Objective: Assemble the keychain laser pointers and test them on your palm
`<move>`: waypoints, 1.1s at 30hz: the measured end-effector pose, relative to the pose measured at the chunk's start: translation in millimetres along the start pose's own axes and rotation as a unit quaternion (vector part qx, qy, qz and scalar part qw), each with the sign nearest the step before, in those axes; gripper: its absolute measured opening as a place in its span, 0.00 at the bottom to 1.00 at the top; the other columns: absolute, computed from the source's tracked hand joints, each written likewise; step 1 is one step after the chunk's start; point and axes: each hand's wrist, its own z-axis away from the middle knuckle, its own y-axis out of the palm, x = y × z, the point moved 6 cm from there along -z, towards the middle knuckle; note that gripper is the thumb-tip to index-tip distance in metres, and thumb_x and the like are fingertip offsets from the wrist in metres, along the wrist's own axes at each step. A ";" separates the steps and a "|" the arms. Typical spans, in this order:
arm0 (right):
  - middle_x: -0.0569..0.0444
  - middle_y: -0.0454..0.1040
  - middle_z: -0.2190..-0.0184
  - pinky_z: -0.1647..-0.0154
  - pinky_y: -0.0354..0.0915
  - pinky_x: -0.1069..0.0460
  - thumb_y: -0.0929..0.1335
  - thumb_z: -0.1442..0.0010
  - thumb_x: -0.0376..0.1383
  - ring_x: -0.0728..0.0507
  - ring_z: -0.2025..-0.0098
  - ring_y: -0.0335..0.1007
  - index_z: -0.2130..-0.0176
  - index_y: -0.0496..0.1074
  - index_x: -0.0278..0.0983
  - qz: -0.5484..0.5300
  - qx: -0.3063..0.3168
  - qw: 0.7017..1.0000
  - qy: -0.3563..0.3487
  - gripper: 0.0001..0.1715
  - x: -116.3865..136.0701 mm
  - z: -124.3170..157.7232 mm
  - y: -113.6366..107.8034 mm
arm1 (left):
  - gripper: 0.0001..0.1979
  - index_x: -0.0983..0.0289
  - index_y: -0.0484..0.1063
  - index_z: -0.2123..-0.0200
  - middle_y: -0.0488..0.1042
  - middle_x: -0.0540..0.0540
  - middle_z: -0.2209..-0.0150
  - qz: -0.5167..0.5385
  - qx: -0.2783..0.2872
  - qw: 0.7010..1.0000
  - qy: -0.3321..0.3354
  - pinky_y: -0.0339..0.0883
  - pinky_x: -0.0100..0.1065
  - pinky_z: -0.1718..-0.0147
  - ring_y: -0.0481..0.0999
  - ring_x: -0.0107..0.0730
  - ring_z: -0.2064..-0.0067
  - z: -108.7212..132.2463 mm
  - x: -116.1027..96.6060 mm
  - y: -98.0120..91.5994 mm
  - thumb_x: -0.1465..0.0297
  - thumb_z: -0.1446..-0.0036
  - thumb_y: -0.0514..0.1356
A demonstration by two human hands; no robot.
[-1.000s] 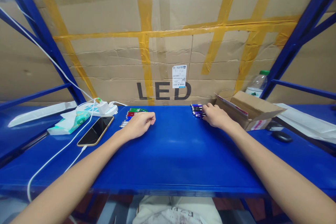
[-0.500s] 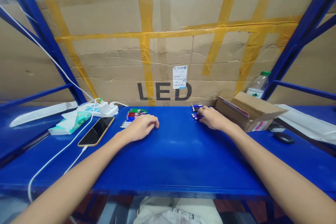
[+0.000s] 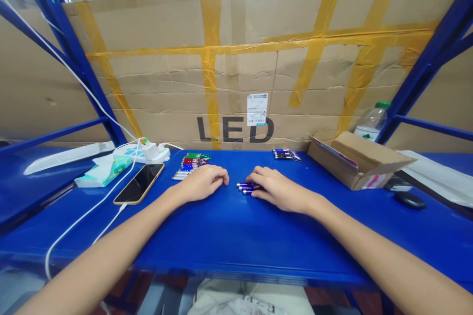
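Observation:
My right hand (image 3: 277,188) is closed over a few purple pens (image 3: 245,186) on the blue table (image 3: 236,236), their silver ends pointing left. My left hand (image 3: 205,182) rests on the table with its fingers curled; whether anything is under them is hidden. Beside it, to the left, lies a row of green, red, blue and white pens (image 3: 189,165), partly covered by the hand. Another small group of blue and black pens (image 3: 283,154) with straps lies near the back, right of centre.
An open cardboard box (image 3: 354,160), a bottle (image 3: 372,120) and a black mouse (image 3: 409,200) are on the right. On the left are a phone (image 3: 139,184), a tissue pack (image 3: 105,170), a power strip (image 3: 155,153) and white cables. Taped cardboard stands behind.
My right hand has moved left and nearer with the purple pens, away from the blue and black ones at the back. The camera view has shifted slightly.

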 end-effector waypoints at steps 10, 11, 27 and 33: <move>0.44 0.74 0.48 0.51 0.66 0.43 0.66 0.23 0.41 0.36 0.52 0.72 0.43 0.72 0.39 0.016 -0.009 1.000 -0.012 0.14 7.6 0.6 2.1 | 0.14 0.59 0.80 0.60 0.84 0.52 0.57 -0.001 0.002 1.000 0.012 0.68 0.35 0.54 0.81 0.39 0.55 0.9 -5.8 3.3 0.78 0.33 0.55; 0.44 0.73 0.48 0.51 0.66 0.43 0.66 0.23 0.41 0.36 0.52 0.71 0.44 0.72 0.39 0.026 -0.010 1.000 -0.006 0.13 5.2 0.5 1.9 | 0.14 0.59 0.80 0.60 0.84 0.52 0.57 -0.003 0.004 1.000 0.013 0.68 0.35 0.53 0.81 0.39 0.55 1.0 -5.8 3.8 0.78 0.33 0.55; 0.46 0.72 0.53 0.48 0.64 0.42 0.65 0.23 0.38 0.37 0.53 0.65 0.55 0.71 0.39 0.002 -0.023 0.999 -0.027 0.07 9.4 1.5 -2.0 | 0.14 0.59 0.79 0.58 0.84 0.52 0.55 -0.011 0.012 1.000 0.015 0.68 0.36 0.52 0.81 0.40 0.53 1.4 -8.2 4.1 0.77 0.31 0.54; 0.46 0.73 0.53 0.49 0.63 0.43 0.65 0.23 0.40 0.37 0.53 0.65 0.55 0.71 0.39 -0.019 -0.019 0.999 -0.041 0.09 11.9 2.0 1.0 | 0.13 0.60 0.79 0.53 0.83 0.54 0.56 0.003 -0.013 0.999 0.037 0.67 0.36 0.53 0.80 0.38 0.55 4.1 -27.1 -1.1 0.75 0.29 0.55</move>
